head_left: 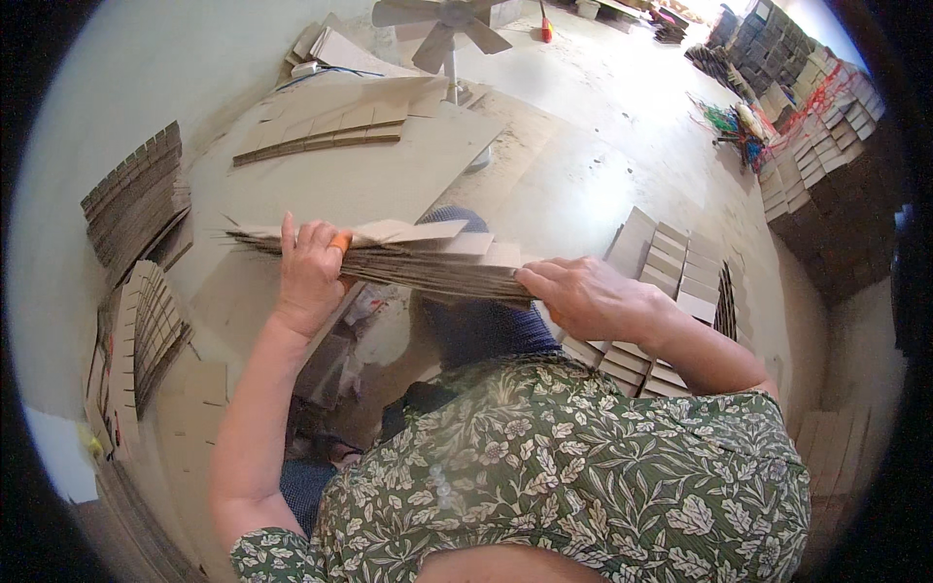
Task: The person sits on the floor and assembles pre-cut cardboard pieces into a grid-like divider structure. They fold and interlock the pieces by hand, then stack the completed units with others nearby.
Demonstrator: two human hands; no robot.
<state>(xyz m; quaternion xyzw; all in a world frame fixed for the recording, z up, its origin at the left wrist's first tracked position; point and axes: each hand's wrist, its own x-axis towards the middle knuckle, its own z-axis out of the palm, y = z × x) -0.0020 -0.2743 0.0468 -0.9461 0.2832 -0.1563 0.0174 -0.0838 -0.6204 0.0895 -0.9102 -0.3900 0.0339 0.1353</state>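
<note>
- Step in hand, as I read it: squaring up a bundle of flat cardboard pieces (418,260) held edge-on between both hands, above the lap and in front of a large cardboard sheet (321,180) lying on the floor.
- Left hand (309,270): at the bundle's left end, fingers curled over the top edge, thumb side below. Closed on the stack. Something orange shows at the index fingertip; can't tell what it is.
- Left forearm comes up from the lower left edge, elbow bent, wrist roughly straight.
- Bundle: runs left to right, slightly lower at the right end. Top pieces are fanned and uneven, flaps sticking up near the middle, so edges are not flush yet.
- Right hand (583,296): at the bundle's right end, fingers extended leftward along the side, pinching or pressing the end face. Clamped on the stack, not open.
- Right forearm enters from the right, elbow out, crossing above a green leaf-print garment (583,476).
- Next move likely calls for: pushing both ends inward and tapping the loose top pieces down until aligned, grip kept firm so the fan doesn't slide apart.
- Nearby: stacks of cut cardboard (136,199) at the left, folded flat boxes (680,272) just right of the right hand, a fan (442,24) further back.
</note>
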